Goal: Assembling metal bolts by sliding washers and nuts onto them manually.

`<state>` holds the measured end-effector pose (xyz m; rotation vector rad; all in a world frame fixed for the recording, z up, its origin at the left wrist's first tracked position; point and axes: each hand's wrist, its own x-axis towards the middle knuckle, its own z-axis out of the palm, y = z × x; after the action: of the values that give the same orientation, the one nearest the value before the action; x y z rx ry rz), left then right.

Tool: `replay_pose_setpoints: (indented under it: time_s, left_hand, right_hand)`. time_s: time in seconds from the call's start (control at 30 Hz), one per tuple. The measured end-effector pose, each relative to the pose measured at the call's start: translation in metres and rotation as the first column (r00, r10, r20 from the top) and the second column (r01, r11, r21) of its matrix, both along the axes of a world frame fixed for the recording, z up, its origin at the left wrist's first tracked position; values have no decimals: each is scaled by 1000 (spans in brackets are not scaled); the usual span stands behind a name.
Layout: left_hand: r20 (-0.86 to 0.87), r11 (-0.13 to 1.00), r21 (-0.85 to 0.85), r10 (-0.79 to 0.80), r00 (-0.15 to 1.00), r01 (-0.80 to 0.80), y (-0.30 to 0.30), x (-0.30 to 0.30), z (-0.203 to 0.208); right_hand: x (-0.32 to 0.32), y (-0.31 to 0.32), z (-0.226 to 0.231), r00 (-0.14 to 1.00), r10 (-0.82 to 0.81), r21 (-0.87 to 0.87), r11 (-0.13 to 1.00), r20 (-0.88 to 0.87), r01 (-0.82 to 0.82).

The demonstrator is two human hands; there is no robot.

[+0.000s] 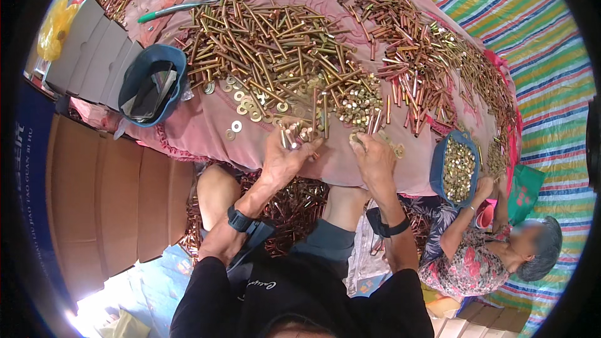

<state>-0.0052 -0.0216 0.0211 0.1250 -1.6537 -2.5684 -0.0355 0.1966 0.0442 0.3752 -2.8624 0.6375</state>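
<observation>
My left hand (285,158) is closed round a bunch of yellowish metal bolts (293,138), whose ends stick out above the fingers. To its right, my right hand (375,161) has its fingertips pinched together at the near edge of a heap of small nuts (358,107). A few short rods (375,121) show just beyond those fingertips; whether they are in the grip or lie behind it I cannot make out. Flat round washers (250,107) are scattered beyond my left hand. Past them spreads a big pile of long bolts (263,40).
A pink cloth (206,141) lies under everything. More metal rods or tubes (426,78) cover its right side. A blue basin (178,62) with dark flat things stands left, beside cardboard boxes (119,194). At right, a co-worker's hand (482,189) is at a blue basket (437,172) of nuts.
</observation>
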Motion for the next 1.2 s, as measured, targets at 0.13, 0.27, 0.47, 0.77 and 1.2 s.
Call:
replay_pose_setpoints:
  time_s: [0.13, 0.27, 0.47, 0.77, 1.2]
  left_hand:
    - [58, 997, 68, -35, 998, 31, 13, 0, 1]
    - [-44, 976, -189, -119, 992, 109, 17, 1, -6]
    - [-24, 964, -218, -160, 987, 151, 7, 0, -12]
    - [-26, 952, -288, -118, 993, 106, 13, -1, -6]
    - [-43, 960, -192, -217, 975, 205, 16, 1, -13]
  right_hand:
    - [-2, 1, -1, 997, -7, -102, 995, 78, 15]
    - [-7, 7, -13, 994, -9, -417, 907, 110, 54]
    - [5, -11, 18, 816, 293, -832, 425, 499, 357]
    - [15, -34, 32, 816, 382, -897, 264, 435, 354]
    - [22, -37, 32, 889, 246, -850, 470, 386, 239]
